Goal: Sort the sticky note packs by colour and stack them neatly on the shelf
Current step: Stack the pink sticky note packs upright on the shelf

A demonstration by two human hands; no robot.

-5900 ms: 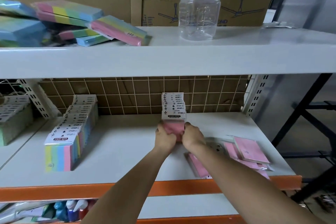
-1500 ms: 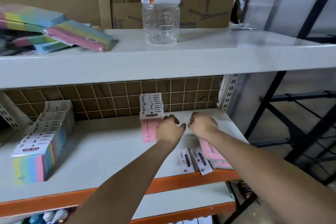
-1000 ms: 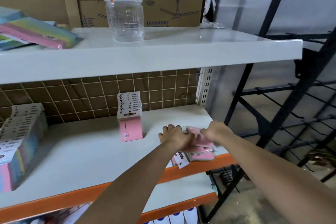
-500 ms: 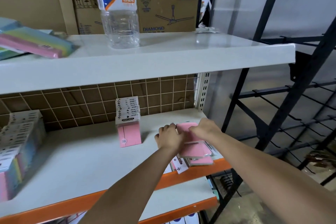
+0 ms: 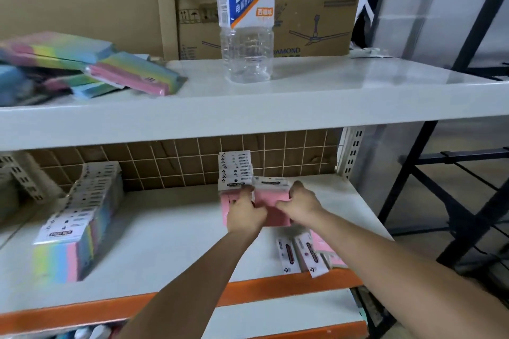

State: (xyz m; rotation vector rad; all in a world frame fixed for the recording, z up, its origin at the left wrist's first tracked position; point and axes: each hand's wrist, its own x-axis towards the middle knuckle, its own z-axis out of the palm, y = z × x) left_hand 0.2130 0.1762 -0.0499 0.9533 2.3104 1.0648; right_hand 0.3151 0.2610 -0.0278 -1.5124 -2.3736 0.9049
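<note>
clear plastic bottle (image 5: 246,22) on upper shelf, cardboard boxes (image 5: 311,25) behind it

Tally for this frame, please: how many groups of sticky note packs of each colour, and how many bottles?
Rainbow groups: 2, the rainbow heap on the upper shelf and the upright rainbow row below.
Pink groups: 3, the upright pink row, the pink bunch gripped by the left hand and right hand, and the loose pink pile.
Bottles: 1, the clear bottle.
Total: 6

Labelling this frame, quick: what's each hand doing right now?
Left hand: closed, holding the pink sticky note packs from their left side.
Right hand: closed on the same packs, right side.
</note>
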